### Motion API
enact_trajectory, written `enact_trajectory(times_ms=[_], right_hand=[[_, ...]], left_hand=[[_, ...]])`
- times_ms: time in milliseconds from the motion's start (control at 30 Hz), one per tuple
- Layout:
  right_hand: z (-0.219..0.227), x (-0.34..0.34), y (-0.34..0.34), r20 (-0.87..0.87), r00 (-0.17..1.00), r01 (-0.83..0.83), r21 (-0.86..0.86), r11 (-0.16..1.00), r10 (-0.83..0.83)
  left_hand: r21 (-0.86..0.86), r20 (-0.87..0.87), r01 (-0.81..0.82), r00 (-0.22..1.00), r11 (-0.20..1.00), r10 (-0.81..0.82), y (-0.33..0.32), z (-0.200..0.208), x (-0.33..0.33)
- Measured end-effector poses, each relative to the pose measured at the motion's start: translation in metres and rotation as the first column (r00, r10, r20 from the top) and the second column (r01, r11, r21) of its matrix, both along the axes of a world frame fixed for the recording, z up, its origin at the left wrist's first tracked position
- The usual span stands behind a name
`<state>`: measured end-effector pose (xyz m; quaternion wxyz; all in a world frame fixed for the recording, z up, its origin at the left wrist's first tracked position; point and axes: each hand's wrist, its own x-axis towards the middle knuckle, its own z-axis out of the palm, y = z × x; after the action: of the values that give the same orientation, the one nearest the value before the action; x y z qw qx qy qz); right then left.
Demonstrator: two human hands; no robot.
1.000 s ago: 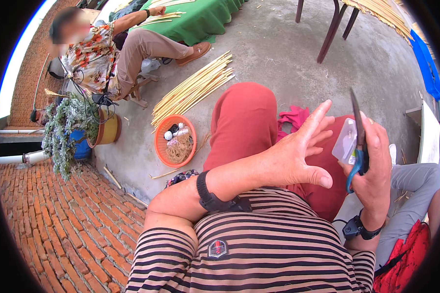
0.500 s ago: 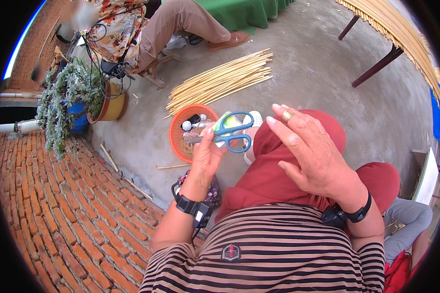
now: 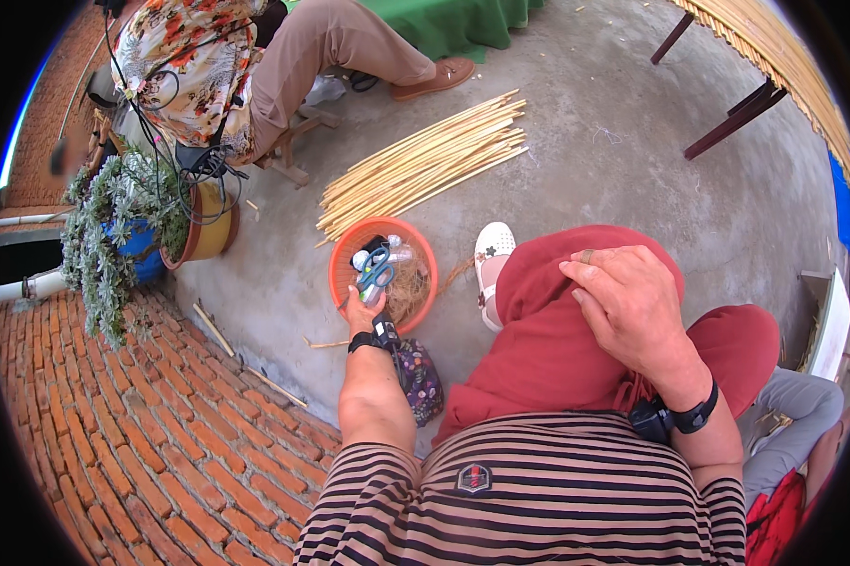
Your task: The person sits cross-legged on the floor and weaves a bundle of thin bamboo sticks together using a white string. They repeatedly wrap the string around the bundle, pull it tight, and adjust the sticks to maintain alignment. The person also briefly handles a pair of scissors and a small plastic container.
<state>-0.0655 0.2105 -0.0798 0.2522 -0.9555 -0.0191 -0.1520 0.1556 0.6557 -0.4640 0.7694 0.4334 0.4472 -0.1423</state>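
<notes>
My left hand (image 3: 361, 311) reaches over the near left rim of a round orange basket (image 3: 431, 274). Its fingers are closed around blue-handled scissors (image 3: 376, 269), whose handles point away from me over the basket; the blades are mostly hidden. A small white and green packet (image 3: 372, 295) shows by the same fingers. Inside the basket lie tangled brown fibre (image 3: 409, 291), a white ball and a dark item. My right hand (image 3: 627, 307), with a ring on one finger, rests on my red-trousered leg (image 3: 557, 330), fingers loosely extended and nothing visible in them.
Beyond the basket, a bundle of pale sticks (image 3: 423, 162) lies on the concrete floor. A seated person in brown trousers (image 3: 335, 52) is at the far left, near potted plants (image 3: 114, 226). A stick-covered table (image 3: 783, 47) stands far right. A dark flowered bag (image 3: 419, 377) sits below the basket.
My left hand has moved away from me, down to the basket, taking the scissors and packet along. My right hand has lowered from the air onto my leg, its fingers drawing closer together.
</notes>
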Motion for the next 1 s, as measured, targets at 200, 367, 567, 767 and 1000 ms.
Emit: enact_trajectory(times_ms=[200,367,567,767,1000], right_hand=[[-0.006,-0.003,0.001,0.01,0.999,0.044,0.019,0.999,-0.044],[0.0,-0.018,-0.005,0.044,0.998,-0.052,0.573,0.818,0.033],[0.023,-0.021,-0.004,0.15,0.923,-0.09,0.979,-0.181,0.354],[0.011,-0.037,-0.003,0.125,0.895,0.003,0.958,-0.285,0.429],[0.019,-0.065,-0.003,-0.072,0.773,0.151,0.986,-0.072,0.63]], left_hand=[[0.473,0.022,-0.092,0.995,0.876,0.093,-0.047,0.02,-0.006],[0.857,0.287,-0.079,0.894,0.51,-0.344,-0.124,0.108,-0.027],[0.984,0.096,0.139,0.136,0.114,-0.986,-0.215,0.301,-0.074],[0.947,-0.092,-0.315,-0.097,-0.057,-0.991,-0.25,0.404,-0.136],[0.976,0.217,0.145,-0.524,0.165,-0.824,-0.259,0.386,-0.174]])
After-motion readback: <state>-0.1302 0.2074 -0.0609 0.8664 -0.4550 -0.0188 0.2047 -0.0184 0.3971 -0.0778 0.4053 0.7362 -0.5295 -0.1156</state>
